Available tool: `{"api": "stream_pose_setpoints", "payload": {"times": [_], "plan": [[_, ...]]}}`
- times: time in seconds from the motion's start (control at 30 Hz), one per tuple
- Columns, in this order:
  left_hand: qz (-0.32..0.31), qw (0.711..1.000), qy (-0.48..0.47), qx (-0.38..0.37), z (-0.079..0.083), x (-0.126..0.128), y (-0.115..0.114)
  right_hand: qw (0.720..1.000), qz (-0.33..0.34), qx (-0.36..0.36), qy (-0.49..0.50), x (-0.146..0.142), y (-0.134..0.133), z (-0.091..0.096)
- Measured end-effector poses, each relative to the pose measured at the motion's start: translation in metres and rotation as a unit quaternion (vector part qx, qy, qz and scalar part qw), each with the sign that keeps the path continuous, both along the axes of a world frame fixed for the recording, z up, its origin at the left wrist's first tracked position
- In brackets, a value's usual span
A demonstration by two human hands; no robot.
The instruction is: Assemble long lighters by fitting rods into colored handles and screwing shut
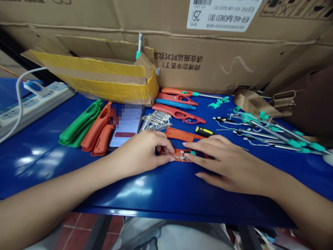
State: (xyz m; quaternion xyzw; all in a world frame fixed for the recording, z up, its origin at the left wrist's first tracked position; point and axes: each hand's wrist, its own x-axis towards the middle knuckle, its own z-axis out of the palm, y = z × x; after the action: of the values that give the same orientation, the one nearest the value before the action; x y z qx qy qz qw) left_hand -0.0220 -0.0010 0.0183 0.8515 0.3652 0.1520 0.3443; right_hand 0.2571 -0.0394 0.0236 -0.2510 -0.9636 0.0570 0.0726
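An orange plastic handle shell [179,152] lies flat on the blue table [166,194], with a small metal part seated in it. My left hand [144,151] is curled, its thumb and fingers pinching that metal part at the shell's left end. My right hand [223,161] rests on the shell's right end, index finger and thumb pressing on it, the other fingers spread on the table. A second orange shell [182,134] lies just behind the hands, next to a yellow-and-black screwdriver [204,131].
Green shells [79,125] and orange shells [99,133] are stacked left, beside a phone [126,126]. Small metal parts [156,121] sit behind it. Assembled orange and blue handles [179,102], metal tubes with teal tips [275,133], a taped cardboard box [104,76] and a power strip [31,100] surround them.
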Motion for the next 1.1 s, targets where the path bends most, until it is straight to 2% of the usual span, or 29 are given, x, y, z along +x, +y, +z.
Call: {"api": "stream_pose_setpoints", "payload": {"times": [0.17, 0.47, 0.6, 0.93, 1.1], "plan": [[0.014, 0.999, 0.002, -0.032, 0.0017, 0.0013, 0.0004, 1.000, 0.010, 0.011, -0.016, -0.0049, -0.0021, 0.0014], [-0.002, 0.999, 0.008, -0.048, 0.0058, 0.0000, 0.0017, 0.999, -0.019, -0.039, -0.018, -0.0010, -0.0087, -0.0032], [-0.001, 0.999, 0.013, -0.051, 0.0053, 0.0018, 0.0024, 0.999, -0.018, -0.037, -0.019, -0.0008, -0.0085, -0.0047], [-0.014, 1.000, 0.008, 0.003, 0.0039, 0.0000, 0.0006, 0.999, -0.026, 0.036, 0.000, -0.0020, -0.0039, -0.0011], [-0.003, 0.999, 0.006, 0.043, 0.0045, 0.0005, -0.0010, 0.999, -0.017, 0.030, -0.010, -0.0002, -0.0007, -0.0017]]}}
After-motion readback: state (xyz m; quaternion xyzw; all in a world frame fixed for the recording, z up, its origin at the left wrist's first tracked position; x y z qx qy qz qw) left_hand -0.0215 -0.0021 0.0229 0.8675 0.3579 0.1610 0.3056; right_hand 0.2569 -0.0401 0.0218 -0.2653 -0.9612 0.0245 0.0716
